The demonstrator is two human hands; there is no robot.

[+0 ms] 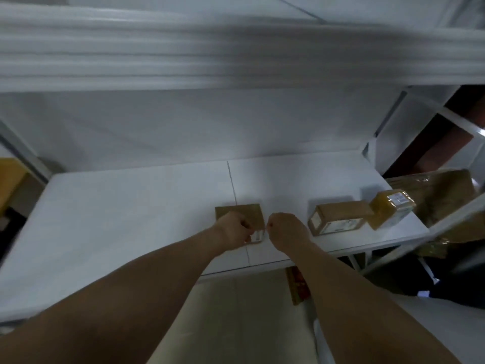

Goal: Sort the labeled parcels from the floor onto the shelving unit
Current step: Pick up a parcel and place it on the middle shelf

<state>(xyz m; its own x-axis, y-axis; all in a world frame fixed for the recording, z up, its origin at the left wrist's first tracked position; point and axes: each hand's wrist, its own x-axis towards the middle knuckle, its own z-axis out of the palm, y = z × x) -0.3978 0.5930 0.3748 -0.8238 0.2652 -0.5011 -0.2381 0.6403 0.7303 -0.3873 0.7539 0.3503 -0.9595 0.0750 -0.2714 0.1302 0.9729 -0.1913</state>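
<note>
Parcels, three of them, lie on the white shelf (131,219) of the shelving unit, all on its right half and near the front edge. The flat parcel (245,212) is brown and square, lying flat just right of a thin seam in the shelf board, with a small white label (257,235) at its near right corner.

The left hand (233,231) rests over the near left part of this flat parcel, its fingers curled in and gripping the near edge beside the label. The right hand (287,229) is curled into a narrow fist just beside the parcel's near right corner, and nothing shows inside it. Whether it touches the parcel cannot be told. Both bare forearms reach in from below.

Further right, apart from the hands, a brown box (338,216) lies on its side with a label on the end facing the camera. A yellowish taped parcel (392,207) leans tilted against the box's far right end, with a white label on top.

A blurred upper shelf (183,48) crosses the top of the view. Beyond the right upright, a large wrapped brown parcel (446,195) sits on a neighbouring shelf. Below the front edge, a reddish-brown carton (298,287) lies on the floor
</note>
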